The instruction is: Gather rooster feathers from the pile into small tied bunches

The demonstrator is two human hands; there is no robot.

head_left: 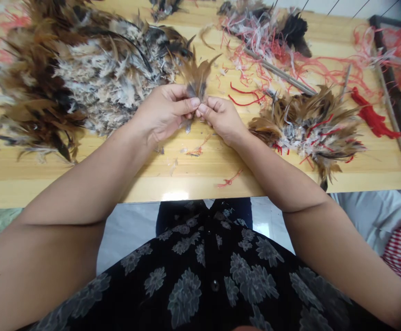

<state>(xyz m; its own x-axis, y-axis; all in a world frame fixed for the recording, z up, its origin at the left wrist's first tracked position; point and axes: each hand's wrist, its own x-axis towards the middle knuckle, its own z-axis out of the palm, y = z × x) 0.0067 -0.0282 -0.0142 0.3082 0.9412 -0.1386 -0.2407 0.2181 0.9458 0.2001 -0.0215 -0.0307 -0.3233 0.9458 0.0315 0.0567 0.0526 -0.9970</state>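
A small bunch of brown feathers stands upright between my two hands over the table. My left hand pinches the lower end of the bunch between thumb and fingers. Right beside it, the fingertips of my right hand are closed at the quill ends; whatever they grip there is too small to make out. To the left spreads a large pile of brown, white and grey feathers. A smaller heap of feather bunches tied with red strands lies just right of my right hand.
Pink and white plastic strings lie tangled at the back with a thin stick. Red yarn rests near a dark-framed tray at the right. Scraps and a pink string dot the wooden table near its front edge.
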